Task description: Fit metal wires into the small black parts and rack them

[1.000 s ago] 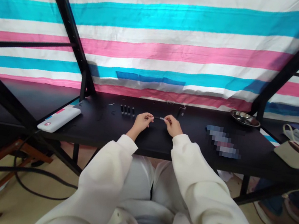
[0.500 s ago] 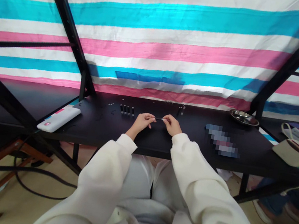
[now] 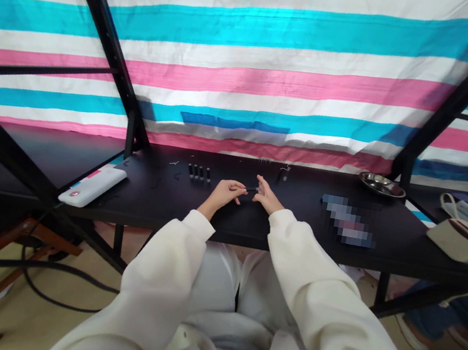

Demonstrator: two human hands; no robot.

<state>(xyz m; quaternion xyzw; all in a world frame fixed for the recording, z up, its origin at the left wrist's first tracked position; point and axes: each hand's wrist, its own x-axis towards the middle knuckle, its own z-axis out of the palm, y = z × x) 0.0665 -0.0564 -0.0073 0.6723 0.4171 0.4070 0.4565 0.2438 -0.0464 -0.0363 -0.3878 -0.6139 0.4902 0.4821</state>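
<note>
My left hand [image 3: 227, 193] pinches one end of a slim black tube [image 3: 252, 189] above the table, with its fingertips pressed together. At the tube's other end is my right hand [image 3: 267, 194], fingers stretched out and thumb apart. Whether its fingers touch the tube cannot be made out. To the left of my hands stand several small black tubes [image 3: 198, 173] with pale lower ends, lined up in a row. Beyond my right hand lie a small dark piece and a pale piece [image 3: 285, 178], too small to name.
The black table [image 3: 156, 206] has thin scraps near its back. A white device like a power bank [image 3: 93, 185] lies left; a blurred-out packet [image 3: 347, 220] and a metal dish [image 3: 381, 183] sit right. A cream handbag [image 3: 462, 239] is farther right. Black frame posts [image 3: 447, 110] flank me.
My right hand's fingers have opened from a pinch on the tube's pale end and now stretch outward. My left hand keeps its pinch, and the tube has dropped very slightly.
</note>
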